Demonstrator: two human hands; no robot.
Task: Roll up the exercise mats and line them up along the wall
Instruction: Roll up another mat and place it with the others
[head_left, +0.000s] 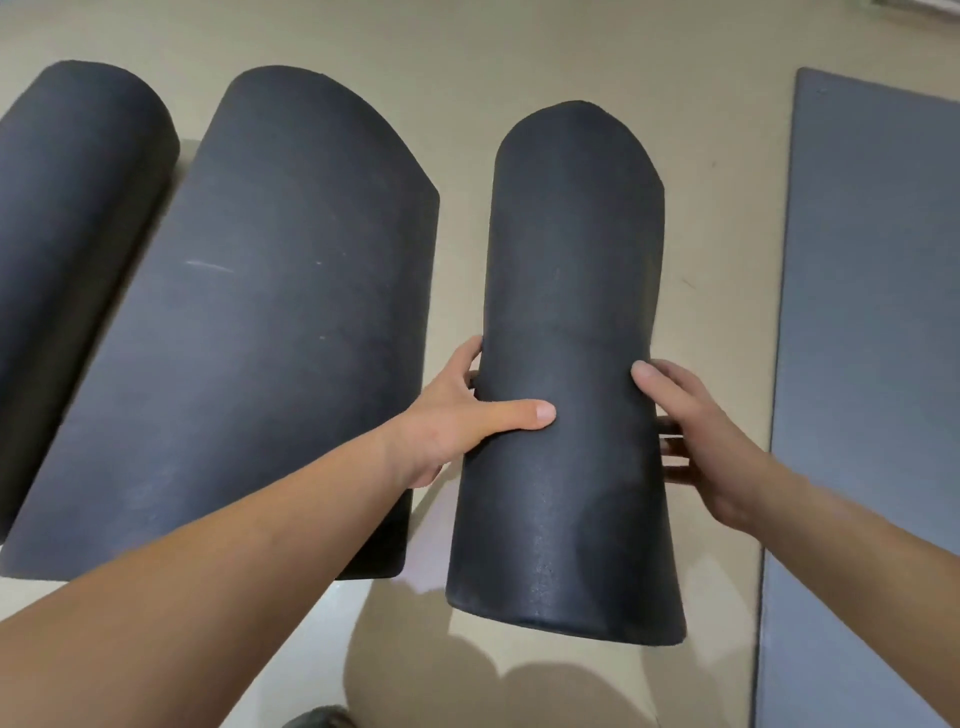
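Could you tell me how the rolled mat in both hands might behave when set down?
Probably soft: the rolled mat narrows where the left hand and right hand squeeze it. Round, with no strap visible, it may roll or unroll.

- leftmost rolled mat (67, 234): its left side is cut off by the view's left edge.
- middle rolled mat (260, 312): near right corner is covered by the left forearm (234, 545).
- held rolled mat (566, 364): far side is out of sight.
- left hand (457, 415): fingers are mostly hidden behind the held rolled mat.
- right hand (691, 431): fingertips are hidden behind the same roll.
- flat mat (872, 364): runs off the right and bottom edges.
- dark object (317, 717): mostly cut off at the bottom edge, cannot tell what it is.
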